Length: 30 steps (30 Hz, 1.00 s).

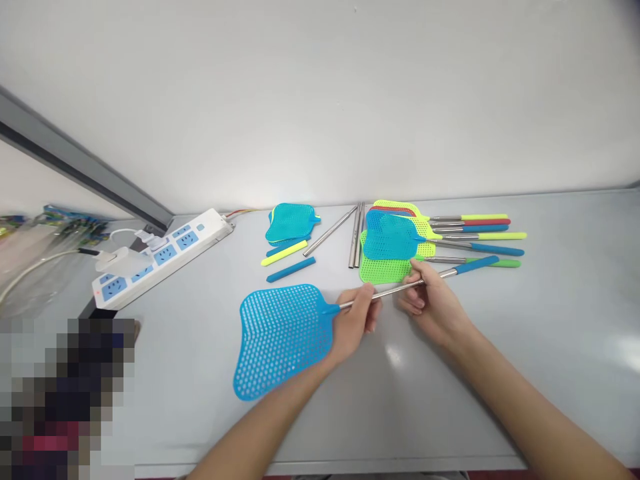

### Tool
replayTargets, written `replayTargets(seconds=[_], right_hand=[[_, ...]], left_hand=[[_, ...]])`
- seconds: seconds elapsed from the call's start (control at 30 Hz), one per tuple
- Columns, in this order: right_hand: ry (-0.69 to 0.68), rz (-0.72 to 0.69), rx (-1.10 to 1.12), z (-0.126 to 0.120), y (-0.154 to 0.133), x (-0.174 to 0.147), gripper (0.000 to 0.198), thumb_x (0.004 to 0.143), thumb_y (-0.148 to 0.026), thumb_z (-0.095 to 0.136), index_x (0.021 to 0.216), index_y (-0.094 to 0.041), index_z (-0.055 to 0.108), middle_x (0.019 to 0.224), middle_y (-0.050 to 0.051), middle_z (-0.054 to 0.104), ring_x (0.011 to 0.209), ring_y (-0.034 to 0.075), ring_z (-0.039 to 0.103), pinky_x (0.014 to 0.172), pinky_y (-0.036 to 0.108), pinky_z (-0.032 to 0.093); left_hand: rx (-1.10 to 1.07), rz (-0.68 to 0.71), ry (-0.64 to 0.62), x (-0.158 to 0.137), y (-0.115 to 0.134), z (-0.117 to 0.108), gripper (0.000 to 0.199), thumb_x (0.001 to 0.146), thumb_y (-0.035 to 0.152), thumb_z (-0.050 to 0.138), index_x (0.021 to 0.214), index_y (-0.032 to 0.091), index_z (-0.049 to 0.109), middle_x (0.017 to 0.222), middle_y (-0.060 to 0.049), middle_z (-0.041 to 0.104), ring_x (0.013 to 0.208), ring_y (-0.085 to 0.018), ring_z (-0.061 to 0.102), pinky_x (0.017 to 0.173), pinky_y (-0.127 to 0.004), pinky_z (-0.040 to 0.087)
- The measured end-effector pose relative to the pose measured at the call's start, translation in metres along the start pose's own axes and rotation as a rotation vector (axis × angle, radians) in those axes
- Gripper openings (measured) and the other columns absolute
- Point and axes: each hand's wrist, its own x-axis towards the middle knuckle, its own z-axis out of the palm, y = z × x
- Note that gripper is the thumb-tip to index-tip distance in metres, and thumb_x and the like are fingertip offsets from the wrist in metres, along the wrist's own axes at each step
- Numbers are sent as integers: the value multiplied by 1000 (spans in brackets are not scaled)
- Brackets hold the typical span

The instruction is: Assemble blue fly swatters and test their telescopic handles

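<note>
A blue fly swatter [287, 337] with a perforated head, a metal rod and a blue grip is held above the table in both hands. My left hand [354, 320] is closed around the rod close to the head. Further along, nearer the blue grip [477, 264], my right hand [430, 300] pinches the same rod. Just behind my right hand lies a pile of assembled swatters, with a green swatter head [385, 271] in front and a blue swatter head [393, 237] on top. Their grips are yellow, red, blue and green and point right.
Behind the held swatter lie loose swatter heads [293, 223], a yellow grip [284, 253], a blue grip [291, 269] and several metal rods [330, 231]. A power strip [165, 257] with plugs and cables stands at the left. Plastic bags [45, 267] sit beyond it. A wall backs the table [565, 320].
</note>
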Motion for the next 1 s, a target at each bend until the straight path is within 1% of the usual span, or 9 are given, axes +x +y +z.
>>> replayTargets(seconds=[0.07, 0.13, 0.23, 0.37, 0.5, 0.63, 0.8, 1.0], right_hand=[[-30, 38, -84, 1, 0, -1, 26, 73, -33, 53, 54, -16, 46, 33, -6, 36, 29, 3, 19, 29, 17, 13], [-88, 47, -123, 1, -1, -2, 24, 70, -28, 57, 54, -16, 45, 35, -6, 39, 30, 2, 19, 29, 16, 13], [-111, -36, -130, 0, -1, -1, 25, 68, -20, 58, 50, -16, 41, 37, -6, 40, 32, 2, 20, 30, 15, 15], [-63, -131, -148, -3, -2, 3, 23, 67, -17, 55, 48, -16, 42, 35, -5, 41, 32, 2, 21, 31, 15, 16], [-17, -155, -154, -5, -6, 6, 22, 66, -16, 55, 48, -16, 43, 35, -4, 42, 31, 2, 21, 30, 14, 16], [-3, -167, -141, -6, -10, 8, 20, 65, -17, 57, 50, -16, 43, 36, -5, 40, 31, 1, 21, 30, 14, 16], [-4, -157, -110, -6, -13, 8, 22, 64, -15, 56, 50, -16, 40, 35, -6, 38, 30, 1, 20, 29, 14, 14], [-16, -152, -105, -5, -16, 9, 22, 65, -13, 54, 48, -17, 39, 32, -6, 37, 29, 1, 18, 29, 14, 17]], left_hand=[[-62, 10, 19, 3, -1, -5, 40, 80, 39, 32, 47, 17, 38, 40, 4, 35, 36, -7, 35, 42, -22, 27], [-124, 29, 5, 6, -2, -9, 40, 81, 38, 32, 47, 17, 39, 37, 5, 34, 36, -7, 35, 43, -22, 28], [-251, 27, 5, 8, -4, -11, 38, 81, 36, 34, 48, 18, 36, 36, 6, 30, 34, -7, 31, 41, -21, 28], [-333, 12, 52, 8, -2, -7, 35, 80, 35, 35, 49, 18, 34, 36, 8, 26, 32, -6, 26, 37, -20, 25], [-336, -8, 83, 9, 3, -4, 35, 79, 36, 36, 49, 19, 32, 35, 8, 23, 30, -6, 23, 35, -20, 24], [-309, -12, 105, 9, 9, -8, 35, 77, 39, 37, 49, 20, 29, 35, 8, 22, 31, -6, 25, 37, -20, 25], [-273, 5, 109, 7, 15, -11, 37, 77, 39, 37, 47, 20, 28, 33, 8, 22, 31, -6, 24, 37, -20, 25], [-238, 12, 110, 9, 16, -14, 39, 78, 39, 37, 45, 20, 26, 32, 8, 21, 31, -6, 24, 38, -20, 25]])
